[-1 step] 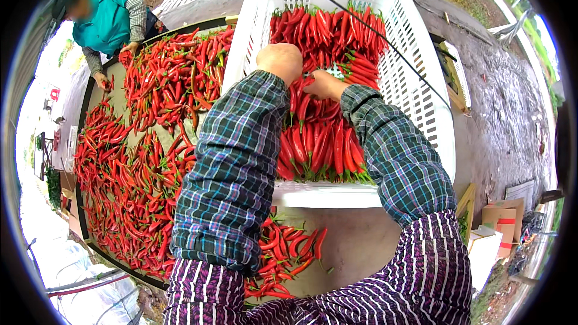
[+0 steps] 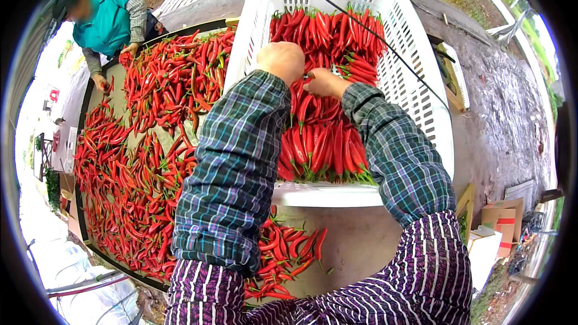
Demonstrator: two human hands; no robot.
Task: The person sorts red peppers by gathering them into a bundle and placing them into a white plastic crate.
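Observation:
A white slotted plastic crate [image 2: 421, 114] holds red chili peppers [image 2: 322, 147] laid in rows, with green stems toward its near edge. My left hand [image 2: 281, 60] is inside the crate by its left wall, back up and rounded like a fist; its fingers are bent down and hidden. Close beside it, my right hand [image 2: 325, 83] curls its fingers inward around peppers in the middle of the crate. The fingertips of the right hand are partly covered. Another row of peppers [image 2: 337, 31] lies beyond both hands.
Loose red peppers [image 2: 132, 198] cover much of the dark-rimmed table left of the crate. A person in a teal vest [image 2: 108, 18] handles peppers at its far left. A black cord [image 2: 385, 39] crosses above the crate. Cardboard boxes [image 2: 503, 222] stand at the lower right.

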